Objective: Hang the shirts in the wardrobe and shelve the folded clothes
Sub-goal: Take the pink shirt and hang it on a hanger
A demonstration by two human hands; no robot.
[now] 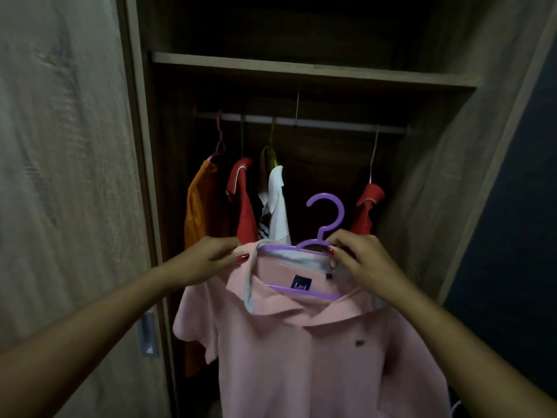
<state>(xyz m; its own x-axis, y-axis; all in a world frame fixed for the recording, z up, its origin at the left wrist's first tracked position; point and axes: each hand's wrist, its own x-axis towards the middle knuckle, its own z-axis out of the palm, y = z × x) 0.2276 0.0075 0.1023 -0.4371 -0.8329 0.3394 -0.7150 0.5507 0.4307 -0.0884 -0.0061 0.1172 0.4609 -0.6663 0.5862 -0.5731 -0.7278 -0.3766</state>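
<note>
Pink shirt (pixel 301 357) held before wardrobe (pixel 301 67) containing hung shirts (pixel 244 200).

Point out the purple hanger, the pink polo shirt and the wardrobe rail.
purple hanger (pixel 325 196): head view, top of its hook.
pink polo shirt (pixel 301 372): head view, chest panel.
wardrobe rail (pixel 331 123): head view, bare middle stretch.

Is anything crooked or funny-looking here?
Yes. The pink polo shirt sits lopsided on the purple plastic hanger: its collar is flipped up on the left, showing the grey lining, where the left hand pinches it.
</note>
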